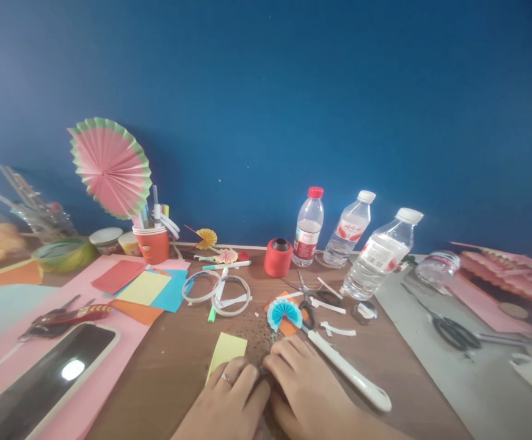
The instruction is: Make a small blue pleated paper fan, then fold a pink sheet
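Behind, a blue wall (293,91) backs the cluttered wooden table (174,366).

Both hands low at the near edge of the tabletop, palms down, knuckles up. Left hand (229,397) has fingers curled in, ring on one finger. Right hand (302,385) sits just beside it, fingertips meeting the left's, pinched together; right forearm runs off toward the near right.

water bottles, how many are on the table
4: red-capped bottle upright by the red thread spool; white-capped bottle right of it; large bottle nearer, leaning; fourth bottle lying far right. No others show.
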Action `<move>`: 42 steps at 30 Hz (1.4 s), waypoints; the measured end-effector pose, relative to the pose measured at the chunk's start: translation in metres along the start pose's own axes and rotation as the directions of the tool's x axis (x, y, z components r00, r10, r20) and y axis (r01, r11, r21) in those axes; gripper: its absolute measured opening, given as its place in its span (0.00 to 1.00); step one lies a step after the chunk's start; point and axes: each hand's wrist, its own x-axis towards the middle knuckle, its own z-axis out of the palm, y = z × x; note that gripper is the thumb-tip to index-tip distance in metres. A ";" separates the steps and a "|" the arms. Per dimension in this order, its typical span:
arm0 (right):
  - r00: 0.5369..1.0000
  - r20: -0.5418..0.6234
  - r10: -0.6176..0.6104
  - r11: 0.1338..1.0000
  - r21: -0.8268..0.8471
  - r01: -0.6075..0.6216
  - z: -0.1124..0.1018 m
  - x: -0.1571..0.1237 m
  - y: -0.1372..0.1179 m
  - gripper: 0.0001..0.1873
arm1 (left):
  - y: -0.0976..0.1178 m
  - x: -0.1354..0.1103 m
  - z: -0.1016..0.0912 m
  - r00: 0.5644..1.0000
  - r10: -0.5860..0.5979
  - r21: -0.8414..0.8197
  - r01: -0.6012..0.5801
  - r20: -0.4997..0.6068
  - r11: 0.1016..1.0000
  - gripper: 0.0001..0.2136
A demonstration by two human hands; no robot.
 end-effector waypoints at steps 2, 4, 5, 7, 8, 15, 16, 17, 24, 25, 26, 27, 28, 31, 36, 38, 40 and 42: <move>1.000 0.005 0.001 1.000 -0.001 -0.001 -0.001 0.000 0.000 0.04 | 0.000 0.000 0.001 1.000 0.003 0.000 -0.003 0.000 1.000 0.11; 1.000 0.010 0.001 1.000 0.000 -0.001 -0.001 0.000 0.000 0.04 | -0.001 -0.001 0.002 1.000 0.004 0.005 -0.004 -0.005 1.000 0.11; 1.000 0.010 0.001 1.000 0.001 -0.001 -0.001 0.000 0.000 0.04 | -0.001 -0.001 0.003 1.000 0.006 0.009 -0.006 -0.008 1.000 0.11; 1.000 0.011 0.000 1.000 0.002 0.000 -0.001 0.000 0.000 0.04 | 0.000 -0.001 0.003 1.000 0.006 0.015 -0.006 -0.014 1.000 0.11; 1.000 0.010 0.001 1.000 0.000 -0.001 -0.001 0.000 0.000 0.04 | 0.000 -0.001 0.003 1.000 0.006 0.016 -0.006 -0.014 1.000 0.11; 1.000 -0.004 -0.013 1.000 -0.028 0.013 0.002 0.000 0.001 0.04 | 0.000 -0.001 0.000 1.000 0.008 -0.008 -0.008 -0.007 1.000 0.11; 1.000 -0.008 -0.016 0.999 -0.032 0.015 0.002 0.000 0.001 0.04 | 0.000 -0.001 0.000 1.000 0.008 -0.012 -0.008 -0.010 1.000 0.11; 1.000 -0.009 -0.017 0.999 -0.033 0.016 0.002 0.000 0.001 0.04 | 0.000 -0.001 0.000 1.000 0.007 -0.014 -0.007 -0.012 1.000 0.11; 1.000 -0.008 -0.017 1.000 -0.010 0.017 0.002 0.000 0.002 0.04 | 0.001 -0.001 0.000 1.000 -0.008 -0.007 0.008 0.011 1.000 0.11; 1.000 -0.007 -0.015 1.000 -0.010 0.015 0.002 0.000 0.002 0.04 | 0.001 -0.001 -0.001 1.000 -0.009 -0.007 0.009 0.018 1.000 0.11; 1.000 -0.003 -0.012 1.000 -0.011 0.012 0.002 0.001 0.002 0.04 | 0.001 -0.001 -0.001 1.000 -0.012 -0.009 0.012 0.023 1.000 0.11; 1.000 0.002 -0.008 1.000 -0.013 0.008 0.002 0.000 0.001 0.04 | 0.001 -0.001 -0.001 1.000 -0.015 -0.009 0.015 0.026 1.000 0.11; 1.000 0.007 -0.006 1.000 -0.016 0.006 0.001 0.000 0.001 0.04 | 0.001 -0.001 -0.002 0.999 -0.018 -0.009 0.018 0.027 1.000 0.11; 1.000 0.013 -0.003 1.000 -0.019 0.003 0.001 0.000 0.001 0.04 | 0.002 -0.002 -0.002 1.000 -0.018 -0.009 0.019 0.022 1.000 0.11; 1.000 0.015 0.002 1.000 -0.008 -0.002 -0.001 0.001 0.000 0.04 | 0.002 -0.001 -0.002 1.000 -0.009 0.001 0.009 0.009 1.000 0.11; 1.000 0.015 0.002 1.000 -0.005 -0.002 -0.001 0.001 0.000 0.04 | 0.001 0.000 -0.001 1.000 -0.009 0.006 0.009 0.009 1.000 0.11; 1.000 0.016 0.001 1.000 -0.001 -0.001 0.000 0.000 0.001 0.04 | 0.000 0.001 -0.001 1.000 -0.007 0.002 0.007 0.016 1.000 0.11; 1.000 0.016 -0.003 1.000 0.004 0.003 0.001 0.000 0.001 0.04 | 0.001 0.000 -0.002 1.000 -0.010 -0.006 0.010 0.024 1.000 0.11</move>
